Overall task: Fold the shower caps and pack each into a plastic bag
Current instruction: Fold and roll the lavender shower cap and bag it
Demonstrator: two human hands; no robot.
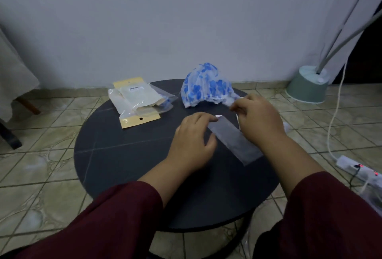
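On the round dark tabletop (115, 155), far left, lies a pile of packets (138, 101) with yellow header cards. My left hand (194, 141) rests on the near-left edge of a narrow clear plastic bag (233, 141), fingers (208, 119) curled at its far corner. The bag lies flat, its long axis running from far-left to near-right. Behind it sits a blue-flowered shower cap (206, 87), bunched into a mound. My right hand (260, 118) covers the bag's right side, fingers pinching something pale; whether bag or cap edge, I cannot tell.
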